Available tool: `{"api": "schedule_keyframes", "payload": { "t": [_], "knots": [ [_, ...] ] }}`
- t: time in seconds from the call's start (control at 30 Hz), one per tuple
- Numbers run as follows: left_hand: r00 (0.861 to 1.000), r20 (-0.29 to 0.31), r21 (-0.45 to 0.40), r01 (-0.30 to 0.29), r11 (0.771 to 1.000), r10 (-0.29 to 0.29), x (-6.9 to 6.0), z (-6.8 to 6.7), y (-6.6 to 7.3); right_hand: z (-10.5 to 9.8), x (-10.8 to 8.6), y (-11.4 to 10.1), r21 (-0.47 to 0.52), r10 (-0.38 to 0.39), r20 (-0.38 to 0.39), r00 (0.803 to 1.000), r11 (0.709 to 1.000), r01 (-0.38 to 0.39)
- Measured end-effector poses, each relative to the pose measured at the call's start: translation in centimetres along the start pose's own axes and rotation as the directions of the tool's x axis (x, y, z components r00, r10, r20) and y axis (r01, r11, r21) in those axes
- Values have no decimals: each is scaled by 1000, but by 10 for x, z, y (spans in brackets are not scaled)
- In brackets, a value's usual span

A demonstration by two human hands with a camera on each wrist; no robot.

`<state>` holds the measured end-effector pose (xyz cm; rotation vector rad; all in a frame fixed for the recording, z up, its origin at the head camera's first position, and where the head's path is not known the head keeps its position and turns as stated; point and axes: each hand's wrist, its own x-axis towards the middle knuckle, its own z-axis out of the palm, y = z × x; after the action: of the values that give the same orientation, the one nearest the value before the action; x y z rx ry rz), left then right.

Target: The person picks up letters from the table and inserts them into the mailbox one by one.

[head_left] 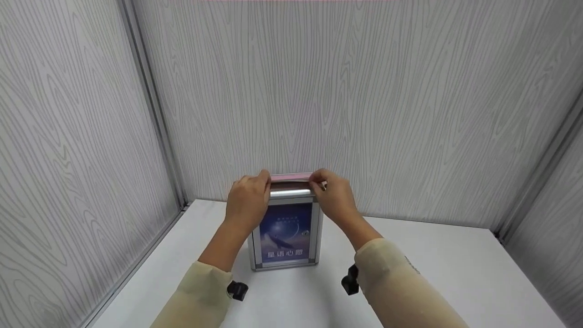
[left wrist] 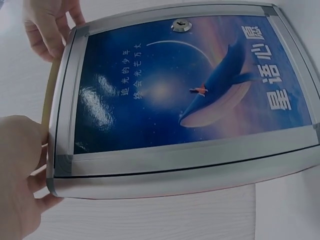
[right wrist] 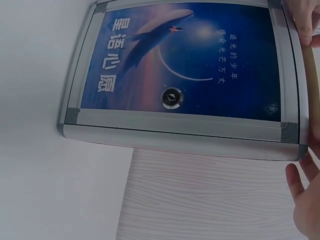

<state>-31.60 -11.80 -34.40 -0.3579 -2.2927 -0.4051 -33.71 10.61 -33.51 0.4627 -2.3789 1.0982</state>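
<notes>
A silver-framed box (head_left: 317, 237) with a keyhole lock (right wrist: 172, 98) stands upright on the white table. Its front panel (left wrist: 165, 85) shows a whale, a crescent and white characters. Along the top lies a thin, flat tan piece (left wrist: 50, 95), like card or an envelope; how deep it goes is hidden. My left hand (head_left: 248, 198) holds its left end, fingers over the far side. At the right end, my right hand (head_left: 334, 193) pinches it between thumb and forefinger. A pink strip (head_left: 291, 176) shows behind it between the hands.
The white tabletop (head_left: 410, 264) spreads around the box. Behind it rises a wood-grain panel wall (head_left: 291, 91), with side panels (head_left: 68, 136) at left and right. Black wrist devices (head_left: 350, 280) hang by both sleeves.
</notes>
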Motion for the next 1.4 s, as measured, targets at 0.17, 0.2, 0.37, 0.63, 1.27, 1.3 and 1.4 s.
{"api": "schedule_keyframes", "payload": {
  "t": [0.17,0.2,0.37,0.63,1.27,1.3,1.4],
  "knots": [
    [995,-10,-138,100,985,-103,-3,-3,5,4,-4,3,-4,-11,-5,1000,1000,11],
    [994,-11,-152,110,982,-113,-3,-4,6,4,-5,3,-7,-14,-8,1000,1000,14],
    [990,-18,-171,132,976,-137,-3,-6,9,5,-9,8,-54,-26,-9,1000,998,25],
    [990,15,-182,138,974,-138,-7,-1,4,4,-16,20,-44,-18,109,994,999,23],
    [959,265,86,83,993,-103,-5,0,10,-8,-33,38,-218,36,228,973,976,15],
    [955,276,91,85,992,-107,-5,0,10,-11,-33,39,-214,43,232,972,977,8],
    [935,332,103,93,990,-123,-7,0,10,-23,-34,38,-208,92,248,964,977,-40]
  ]
}}
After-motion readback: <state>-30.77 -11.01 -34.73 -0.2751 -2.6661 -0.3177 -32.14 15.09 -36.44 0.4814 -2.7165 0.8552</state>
